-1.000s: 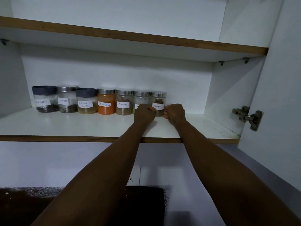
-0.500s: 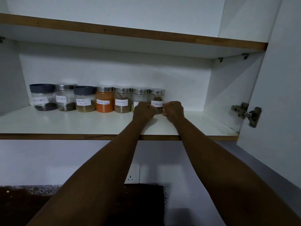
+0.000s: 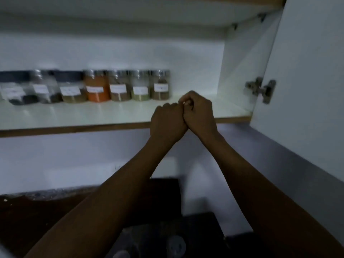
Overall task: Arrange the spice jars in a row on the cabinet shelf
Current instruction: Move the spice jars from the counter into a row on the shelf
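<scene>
Now the spice jars (image 3: 89, 86) stand touching in one row at the far left of the cabinet shelf (image 3: 93, 116), labels facing out for reading. The left hand (image 3: 167, 123) and right hand (image 3: 199, 112), curled and empty, meet near the shelf's edge.
</scene>
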Tool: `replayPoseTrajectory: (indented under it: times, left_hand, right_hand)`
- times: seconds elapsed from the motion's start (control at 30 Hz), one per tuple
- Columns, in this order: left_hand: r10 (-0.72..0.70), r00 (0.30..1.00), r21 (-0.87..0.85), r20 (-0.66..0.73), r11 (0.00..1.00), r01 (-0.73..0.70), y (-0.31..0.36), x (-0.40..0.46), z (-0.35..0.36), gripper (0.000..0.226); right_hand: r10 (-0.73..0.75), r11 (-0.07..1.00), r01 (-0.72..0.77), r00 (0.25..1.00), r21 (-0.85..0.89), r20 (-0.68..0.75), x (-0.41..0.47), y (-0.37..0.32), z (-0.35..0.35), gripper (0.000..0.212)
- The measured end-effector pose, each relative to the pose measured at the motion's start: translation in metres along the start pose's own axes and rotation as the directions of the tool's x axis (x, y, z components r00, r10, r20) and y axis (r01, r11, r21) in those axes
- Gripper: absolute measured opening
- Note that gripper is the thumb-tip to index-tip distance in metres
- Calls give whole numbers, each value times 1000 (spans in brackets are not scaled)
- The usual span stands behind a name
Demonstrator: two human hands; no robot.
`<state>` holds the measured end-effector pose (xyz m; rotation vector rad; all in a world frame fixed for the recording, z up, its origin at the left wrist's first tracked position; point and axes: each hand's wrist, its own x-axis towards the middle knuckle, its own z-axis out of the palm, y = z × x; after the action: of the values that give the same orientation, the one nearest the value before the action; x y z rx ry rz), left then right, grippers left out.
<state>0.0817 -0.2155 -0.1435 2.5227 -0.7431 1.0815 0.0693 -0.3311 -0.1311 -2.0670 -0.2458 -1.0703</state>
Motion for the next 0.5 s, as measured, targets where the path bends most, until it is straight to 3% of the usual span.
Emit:
replayPoseTrajectory:
  times: [0.07, 0.13, 0.2, 0.3, 0.37, 0.43, 0.5]
  left_hand:
    - [114, 962, -91, -250, 986, -140, 13, -34, 19, 24]
    - [172, 938, -188, -300, 954, -235, 21, -70, 54, 44]
    - [145, 956, -308, -254, 925, -222, 19, -107, 90, 56]
    - [97, 995, -391, 21, 917, -81, 14, -176, 147, 62]
    - [52, 950, -301, 308, 953, 45, 7, -224, 181, 67]
    - [-20, 801, -193, 598, 967, 168, 2, -268, 208, 78]
    - [-91, 575, -78, 813, 962, 262, -2, -305, 231, 91]
  right_hand:
    - [-187, 979, 196, 974, 64, -127, -37, 8, -8, 25]
    - [-235, 963, 249, 962, 98, -137, -79, 30, -11, 26]
    - [-182, 979, 186, 982, 85, -46, -120, 54, -7, 25]
    - [81, 996, -89, 971, 28, 225, -184, 95, 5, 26]
    - [307, 948, -312, 854, -59, 419, -231, 120, 17, 37]
    - [492, 867, -436, 680, -240, 544, -276, 142, 32, 53]
    - [616, 784, -467, 504, -409, 606, -323, 164, 45, 63]
